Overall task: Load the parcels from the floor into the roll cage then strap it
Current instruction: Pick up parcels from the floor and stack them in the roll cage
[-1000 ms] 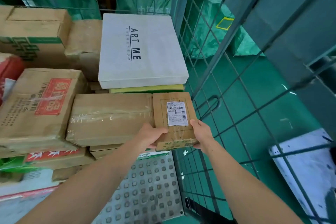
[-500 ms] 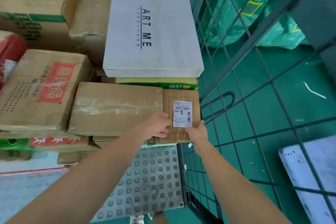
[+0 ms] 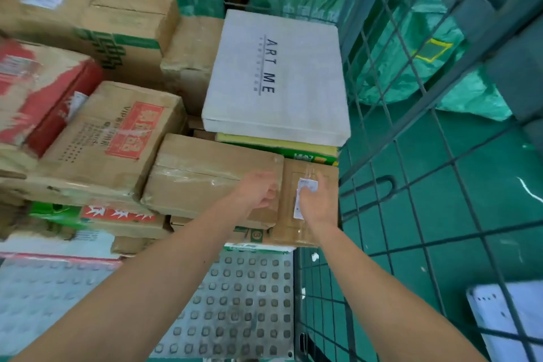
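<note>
Right of centre, right grip [image 3: 316, 203] presses flat, fingers straight, on a small brown labelled cardboard parcel [image 3: 296, 170] inside the grey wire-mesh roll cage [image 3: 357, 9]; left grip [image 3: 258, 189] alongside, state unclear.

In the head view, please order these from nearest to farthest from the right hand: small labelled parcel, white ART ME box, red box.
1. small labelled parcel: directly under the right hand.
2. white ART ME box: behind it, higher on the stack.
3. red box: far left.
</note>
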Available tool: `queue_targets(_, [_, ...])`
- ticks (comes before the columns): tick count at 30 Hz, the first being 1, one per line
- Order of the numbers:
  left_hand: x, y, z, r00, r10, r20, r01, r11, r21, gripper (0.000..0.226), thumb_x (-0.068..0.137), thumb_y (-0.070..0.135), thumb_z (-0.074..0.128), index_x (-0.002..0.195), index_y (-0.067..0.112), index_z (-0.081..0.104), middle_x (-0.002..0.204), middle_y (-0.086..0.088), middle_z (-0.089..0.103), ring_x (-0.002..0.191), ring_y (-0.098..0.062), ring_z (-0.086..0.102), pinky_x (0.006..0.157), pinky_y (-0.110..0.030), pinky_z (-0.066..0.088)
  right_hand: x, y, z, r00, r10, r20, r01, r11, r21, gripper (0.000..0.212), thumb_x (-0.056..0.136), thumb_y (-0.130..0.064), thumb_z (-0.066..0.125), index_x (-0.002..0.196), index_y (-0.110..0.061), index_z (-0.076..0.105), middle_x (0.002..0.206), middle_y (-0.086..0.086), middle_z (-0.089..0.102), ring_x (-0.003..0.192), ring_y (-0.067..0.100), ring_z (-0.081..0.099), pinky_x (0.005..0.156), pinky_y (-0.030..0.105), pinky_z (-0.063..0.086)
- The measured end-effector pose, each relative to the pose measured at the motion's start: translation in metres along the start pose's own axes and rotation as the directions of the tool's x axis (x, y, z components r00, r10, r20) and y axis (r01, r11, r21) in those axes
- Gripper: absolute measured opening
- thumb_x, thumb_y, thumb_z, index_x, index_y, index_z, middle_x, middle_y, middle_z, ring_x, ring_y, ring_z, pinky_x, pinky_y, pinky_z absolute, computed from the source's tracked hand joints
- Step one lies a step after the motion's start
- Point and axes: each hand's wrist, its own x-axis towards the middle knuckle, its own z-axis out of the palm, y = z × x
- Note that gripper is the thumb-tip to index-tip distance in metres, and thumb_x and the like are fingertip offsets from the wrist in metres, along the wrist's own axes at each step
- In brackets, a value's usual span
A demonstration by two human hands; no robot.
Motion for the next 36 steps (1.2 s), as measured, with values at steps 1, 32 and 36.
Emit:
queue_targets(1, [-0.003, 0.0, -0.013, 0.998, 0.036, -0.053, -0.039, 0.998, -0.044, 0.031, 0.102, 0.017, 0.047, 0.132, 0.011, 0.054, 0.115, -0.007, 0.066, 0.097, -0.018, 0.063, 0.083, -0.028, 0.054, -0.006, -0.012, 0.004, 0.998, -0.052, 0.018, 0.051, 0.996, 0.072, 0.06, 0.096, -0.023, 0.043, 0.153, -0.03, 0.03, 0.151, -0.003, 0.04, 0.125, 0.028, 0.053, 0.098, 0.045, 0.049])
queue_targets(32, [-0.421, -0.426, -0.377, 0.312, -0.359, -0.88, -0.49, 0.733, -0.472, 0.031, 0.089, 0.007, 0.039, 0.066, 0.028, 0.037, 0.087, -0.005, 0.042, 0.082, -0.019, 0.038, 0.059, -0.027, 0.028, -0.529, -0.1, 0.364, 0.144, -0.298, 0.944, 0.697, 0.707, 0.117, 0.051, 0.092, -0.012, 0.061, 0.141, -0.008, 0.046, 0.1, -0.002, 0.062, 0.085, 0.017, 0.061, 0.072, 0.025, 0.045])
queue_targets(36, [-0.494, -0.504, -0.378, 0.173, -0.517, -0.839, -0.537, 0.665, -0.52, 0.028, 0.088, 0.009, 0.043, 0.067, 0.026, 0.039, 0.084, -0.005, 0.044, 0.081, -0.02, 0.038, 0.062, -0.029, 0.029, -0.632, -0.074, 0.388, -0.014, -0.19, 0.982, 0.743, 0.655, 0.137, 0.057, 0.093, -0.014, 0.057, 0.147, -0.01, 0.039, 0.073, -0.001, 0.047, 0.064, 0.014, 0.045, 0.064, 0.027, 0.037])
